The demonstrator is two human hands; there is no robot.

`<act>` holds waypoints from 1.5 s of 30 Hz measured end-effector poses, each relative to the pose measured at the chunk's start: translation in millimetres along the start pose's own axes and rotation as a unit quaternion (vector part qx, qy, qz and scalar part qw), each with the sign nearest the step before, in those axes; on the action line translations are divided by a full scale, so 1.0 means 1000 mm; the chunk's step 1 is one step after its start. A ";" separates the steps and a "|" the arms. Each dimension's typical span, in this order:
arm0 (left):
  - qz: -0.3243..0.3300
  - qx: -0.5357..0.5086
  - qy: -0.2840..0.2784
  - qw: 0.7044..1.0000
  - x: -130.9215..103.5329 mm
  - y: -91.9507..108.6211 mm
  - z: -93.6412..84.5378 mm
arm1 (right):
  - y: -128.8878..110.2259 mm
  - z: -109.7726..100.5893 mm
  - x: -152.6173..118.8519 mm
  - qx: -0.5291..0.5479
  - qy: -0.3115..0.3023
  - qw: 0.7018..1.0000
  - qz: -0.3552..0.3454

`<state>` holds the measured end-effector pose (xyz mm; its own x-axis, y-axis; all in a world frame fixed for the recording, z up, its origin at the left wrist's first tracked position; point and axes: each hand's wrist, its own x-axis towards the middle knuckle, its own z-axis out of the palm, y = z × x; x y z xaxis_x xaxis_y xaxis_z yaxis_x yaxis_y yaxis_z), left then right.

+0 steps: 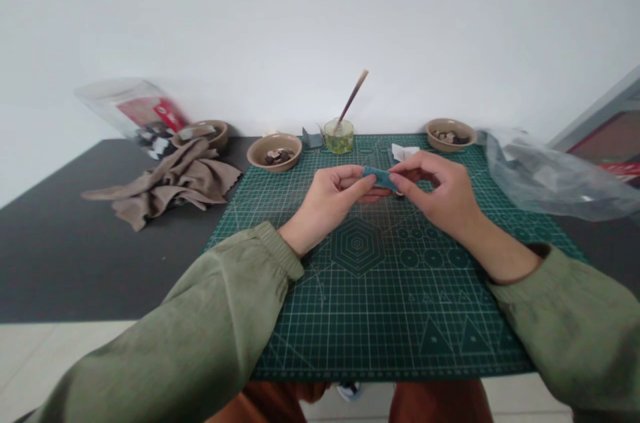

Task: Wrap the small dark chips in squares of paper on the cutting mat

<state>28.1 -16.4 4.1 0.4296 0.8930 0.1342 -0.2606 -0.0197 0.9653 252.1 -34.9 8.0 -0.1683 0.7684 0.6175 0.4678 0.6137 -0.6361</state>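
Observation:
A small blue strip (380, 178), looking like folded paper or cloth, is held level above the green cutting mat (357, 316). My left hand (337, 193) pinches its left end, thumb in front and fingers behind. At the right end, the thumb and fingertips of my right hand (440, 186) close on the same strip. Just under the right fingertips a small pale bit shows, too small to name. Behind my right hand lies a crumpled white paper piece (404, 152), partly hidden by the fingers.
A clear cup (339, 140) with a brush (353, 98) stands at the back, beside dark grey folded sheets (313, 139). Brown bowls (275, 154) (451, 134) hold small brown pieces. Left are a brown cloth (183, 183) and plastic bag (143, 113); right, another clear bag (555, 176).

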 end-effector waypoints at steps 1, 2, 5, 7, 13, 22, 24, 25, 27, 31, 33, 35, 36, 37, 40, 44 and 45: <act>0.002 0.005 -0.002 1.000 0.000 0.000 0.000 | 0.002 0.000 0.000 0.012 -0.003 1.000 0.017; 0.003 0.010 -0.004 1.000 -0.001 0.000 0.000 | 0.003 0.001 0.000 0.023 -0.006 0.999 0.032; 0.004 0.028 -0.007 1.000 -0.002 0.001 0.000 | 0.007 0.001 0.001 0.053 -0.014 0.996 0.067; 0.012 0.039 -0.010 0.999 -0.002 0.001 0.000 | 0.008 0.000 0.001 0.071 -0.018 0.994 0.084; 0.046 0.072 0.009 0.996 0.000 0.001 -0.002 | 0.006 0.000 0.003 0.103 -0.023 0.989 0.100; 0.098 0.115 0.039 0.988 0.001 -0.001 -0.003 | 0.005 -0.001 0.004 0.109 -0.041 0.988 0.106; 0.100 0.122 0.044 0.986 0.000 0.000 -0.003 | 0.005 -0.002 0.003 0.124 -0.051 0.984 0.118; 0.102 0.127 0.045 0.986 -0.001 0.001 -0.002 | 0.005 -0.002 0.003 0.133 -0.058 0.981 0.126; 0.109 0.133 0.048 0.984 -0.001 0.001 -0.002 | 0.004 -0.002 0.003 0.149 -0.073 0.976 0.143; 0.121 0.140 0.049 0.982 -0.002 0.002 -0.002 | 0.003 -0.002 0.004 0.170 -0.084 0.970 0.153; 0.115 0.135 0.048 0.983 -0.002 0.002 -0.001 | 0.003 -0.002 0.005 0.168 -0.075 0.971 0.151; 0.112 0.120 0.051 0.985 -0.002 0.002 0.000 | 0.004 -0.002 0.005 0.160 -0.061 0.973 0.151; 0.113 0.113 0.055 0.986 -0.002 0.002 0.000 | 0.005 -0.003 0.005 0.156 -0.055 0.974 0.152; 0.117 0.110 0.061 0.985 -0.001 0.002 0.000 | 0.006 -0.003 0.005 0.151 -0.053 0.975 0.153; 0.131 0.129 0.077 0.980 0.000 0.002 -0.002 | 0.007 -0.002 0.005 0.131 -0.068 0.977 0.153; 0.148 0.194 0.068 0.967 0.000 0.003 -0.004 | 0.006 -0.002 0.005 0.111 -0.107 0.980 0.128; 0.150 0.208 0.063 0.964 0.000 0.003 -0.004 | 0.005 -0.002 0.005 0.106 -0.114 0.981 0.119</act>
<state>24.3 -14.5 6.4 0.2735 0.8662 0.4181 0.0245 -0.4408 0.8973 254.8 -28.5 8.7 -0.2782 0.8998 0.3362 0.3303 0.4183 -0.8461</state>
